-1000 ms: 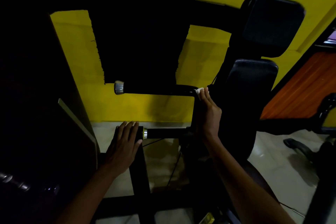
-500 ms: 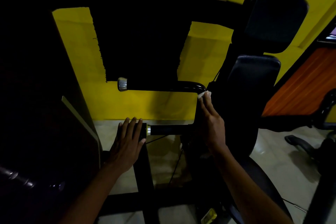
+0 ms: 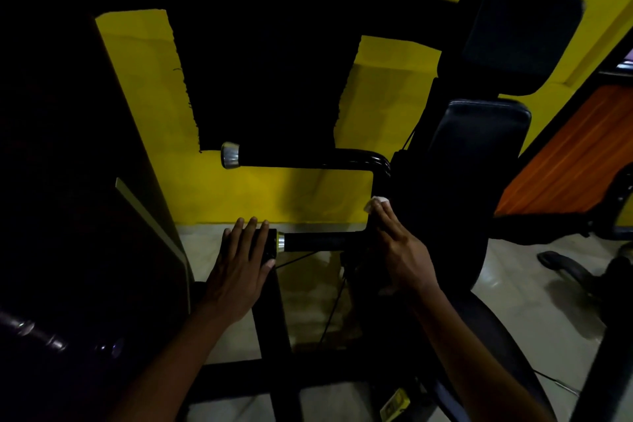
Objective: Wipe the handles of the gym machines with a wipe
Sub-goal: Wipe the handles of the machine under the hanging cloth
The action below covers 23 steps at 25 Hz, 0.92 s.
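A black gym machine has two horizontal handles with silver end caps: an upper handle [image 3: 294,158] and a lower handle [image 3: 318,240], joined by a vertical black bar [image 3: 379,181]. My right hand [image 3: 399,247] presses a small white wipe [image 3: 376,202] against that vertical bar with straight fingers, between the two handles. My left hand [image 3: 239,271] rests flat with straight fingers on a black upright post [image 3: 270,319] just left of the lower handle's silver cap.
Two black padded cushions [image 3: 513,31] stand at the right of the handles. A yellow wall [image 3: 274,192] lies behind. A dark machine body [image 3: 68,216] fills the left. An orange wooden panel [image 3: 565,161] and a black chair base [image 3: 565,267] sit at the right.
My right hand has slid the wipe down from the bend of the upper handle along the vertical bar. My left hand has stayed on the post.
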Tool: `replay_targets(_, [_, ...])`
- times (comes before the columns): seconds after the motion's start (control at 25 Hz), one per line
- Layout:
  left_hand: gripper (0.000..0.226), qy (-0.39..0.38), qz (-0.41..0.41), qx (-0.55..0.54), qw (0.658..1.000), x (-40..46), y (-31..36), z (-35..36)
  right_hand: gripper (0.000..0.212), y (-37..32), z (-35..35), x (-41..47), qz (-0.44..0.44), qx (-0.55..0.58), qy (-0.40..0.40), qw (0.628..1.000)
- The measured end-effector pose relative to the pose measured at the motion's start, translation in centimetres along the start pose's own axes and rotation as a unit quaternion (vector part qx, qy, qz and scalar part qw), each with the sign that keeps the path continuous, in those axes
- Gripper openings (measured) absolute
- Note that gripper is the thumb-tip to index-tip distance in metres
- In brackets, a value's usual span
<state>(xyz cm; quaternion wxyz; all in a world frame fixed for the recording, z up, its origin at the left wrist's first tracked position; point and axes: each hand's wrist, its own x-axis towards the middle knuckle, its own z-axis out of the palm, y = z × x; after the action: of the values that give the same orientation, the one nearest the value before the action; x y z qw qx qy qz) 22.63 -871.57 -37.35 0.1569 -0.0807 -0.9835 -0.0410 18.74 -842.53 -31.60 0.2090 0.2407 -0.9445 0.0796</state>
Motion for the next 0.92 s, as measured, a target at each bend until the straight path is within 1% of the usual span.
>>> replay_targets(0.04, [0.063, 0.001, -0.003, -0.002, 1.0, 0.0, 0.0, 0.1, 0.059, 0.0, -0.1, 0.1, -0.019, -0.012, -0.001, 1.0])
replay_targets(0.08, [0.063, -0.001, -0.005, -0.004, 1.0, 0.0, 0.0, 0.1, 0.06, -0.3, -0.3, 0.3, -0.019, -0.019, -0.014, 1.0])
replay_targets(0.12, [0.063, -0.002, -0.007, -0.006, 1.0, 0.0, 0.0, 0.1, 0.056, -0.2, -0.2, 0.2, -0.015, -0.043, -0.041, 0.998])
replay_targets(0.16, [0.063, -0.002, -0.008, -0.006, 1.0, -0.1, 0.1, 0.1, 0.048, -0.2, -0.1, -0.1, -0.029, -0.072, -0.052, 0.996])
replay_targets(0.2, [0.063, -0.004, -0.008, -0.006, 1.0, -0.1, 0.1, 0.0, 0.034, -0.1, -0.1, -0.5, -0.055, -0.104, -0.054, 0.992])
replay_targets(0.24, [0.063, -0.007, -0.007, -0.004, 1.0, -0.1, 0.1, -0.1, 0.025, 0.3, 0.0, -0.9, -0.086, -0.123, -0.058, 0.987])
replay_targets(0.32, [0.063, -0.007, -0.004, 0.004, 1.0, 0.0, 0.0, -0.2, 0.033, 1.2, -0.8, -1.2, -0.15, -0.137, -0.048, 0.978])
replay_targets(0.4, [0.063, -0.008, -0.003, 0.011, 1.0, 0.0, 0.0, -0.2, 0.027, 1.6, -1.3, -1.3, -0.217, -0.151, -0.044, 0.964])
replay_targets(0.44, [0.063, -0.01, -0.003, 0.012, 1.0, 0.0, 0.0, -0.3, 0.039, 1.9, -1.5, -1.0, -0.234, -0.148, -0.062, 0.959])
replay_targets(0.48, [0.063, -0.012, -0.002, 0.013, 1.0, 0.0, -0.1, -0.3, 0.059, 2.2, -2.0, -0.4, -0.233, -0.116, -0.075, 0.963])
replay_targets(0.52, [0.063, -0.013, 0.002, 0.014, 1.0, 0.0, -0.1, -0.4, 0.078, 2.5, -2.4, 0.3, -0.213, -0.114, -0.081, 0.967])
replay_targets(0.56, [0.063, -0.013, 0.004, 0.016, 1.0, 0.0, -0.1, -0.4, 0.085, 2.9, -3.1, 1.4, -0.202, -0.096, -0.086, 0.971])
replay_targets(0.6, [0.063, -0.013, 0.006, 0.017, 1.0, 0.0, -0.2, -0.4, 0.072, 3.7, -3.2, 2.6, -0.263, -0.149, -0.08, 0.95])
replay_targets(0.64, [0.063, -0.013, 0.007, 0.017, 1.0, 0.0, -0.3, -0.4, 0.049, 4.3, -3.6, 3.6, -0.331, -0.185, -0.096, 0.92])
replay_targets(0.68, [0.064, -0.014, 0.007, 0.017, 1.0, 0.0, -0.4, -0.5, 0.031, 4.6, -4.4, 4.7, -0.372, -0.225, -0.112, 0.894])
replay_targets(0.72, [0.064, -0.016, 0.006, 0.019, 1.0, 0.0, -0.4, -0.5, 0.02, 4.6, -5.2, 5.9, -0.383, -0.243, -0.119, 0.883])
replay_targets(0.76, [0.065, -0.018, 0.006, 0.019, 1.0, 0.1, -0.3, -0.6, 0.016, 4.5, -6.2, 7.0, -0.38, -0.247, -0.11, 0.885])
replay_targets(0.84, [0.065, -0.023, 0.005, 0.011, 1.0, 0.1, -0.2, -0.7, 0.032, 3.9, -7.7, 8.1, -0.36, -0.221, -0.054, 0.905])
replay_targets(0.88, [0.065, -0.022, 0.004, 0.011, 1.0, 0.1, -0.2, -0.7, 0.035, 3.7, -8.3, 8.1, -0.325, -0.174, -0.028, 0.929])
replay_targets(0.92, [0.065, -0.019, 0.001, 0.013, 1.0, 0.1, -0.2, -0.8, 0.036, 3.7, -8.7, 7.6, -0.254, -0.088, 0.0, 0.963])
